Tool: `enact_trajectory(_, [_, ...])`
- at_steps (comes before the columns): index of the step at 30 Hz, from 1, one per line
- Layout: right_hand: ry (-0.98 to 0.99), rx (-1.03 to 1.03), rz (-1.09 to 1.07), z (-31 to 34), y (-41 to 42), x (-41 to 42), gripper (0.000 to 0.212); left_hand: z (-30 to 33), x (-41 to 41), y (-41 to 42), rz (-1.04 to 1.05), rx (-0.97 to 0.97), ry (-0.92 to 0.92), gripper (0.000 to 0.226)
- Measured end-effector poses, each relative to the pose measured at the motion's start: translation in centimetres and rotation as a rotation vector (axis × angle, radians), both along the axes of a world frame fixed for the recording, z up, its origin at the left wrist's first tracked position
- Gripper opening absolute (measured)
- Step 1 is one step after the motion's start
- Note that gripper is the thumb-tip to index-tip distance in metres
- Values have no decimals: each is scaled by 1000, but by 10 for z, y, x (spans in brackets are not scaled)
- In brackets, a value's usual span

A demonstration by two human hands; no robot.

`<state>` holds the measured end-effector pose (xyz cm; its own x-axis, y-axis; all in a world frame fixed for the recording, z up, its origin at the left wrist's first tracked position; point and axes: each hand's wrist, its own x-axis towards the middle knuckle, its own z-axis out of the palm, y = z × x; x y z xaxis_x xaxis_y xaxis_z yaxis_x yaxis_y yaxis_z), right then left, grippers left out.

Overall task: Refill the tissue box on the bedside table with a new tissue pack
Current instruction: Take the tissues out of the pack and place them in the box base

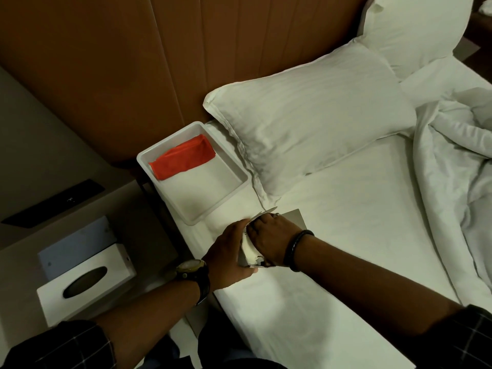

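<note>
A grey cardboard tissue pack (294, 218) lies on the bed near its left edge, its end torn open with white tissues (250, 249) showing. My left hand (230, 255) grips the pack's near side. My right hand (269, 235) has its fingers closed on the tissues at the opening. A white tissue box (87, 275) with a dark oval slot stands on the bedside table (24, 249) at the lower left, apart from both hands.
A white tray (159, 177) holding a red cloth (182, 157) sits on the bed's corner by the brown headboard (133, 62). Two white pillows (314, 113) and a crumpled duvet (458, 155) fill the right. A black panel (53, 202) lies on the bedside table.
</note>
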<state>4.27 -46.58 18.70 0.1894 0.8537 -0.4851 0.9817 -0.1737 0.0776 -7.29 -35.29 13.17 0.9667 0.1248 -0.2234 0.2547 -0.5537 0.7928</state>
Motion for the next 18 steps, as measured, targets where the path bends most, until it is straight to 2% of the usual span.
enact_trajectory(7, [34, 52, -12, -8, -9, 12, 48, 1, 8, 0, -5, 2, -33, 97])
enact_trajectory(12, [78, 46, -47, -12, -11, 22, 52, 2, 9, 0, 2, 15, -46, 94])
enact_trajectory(18, [90, 108, -85, 1, -14, 23, 46, 2, 1, -1, -17, 34, -69, 90])
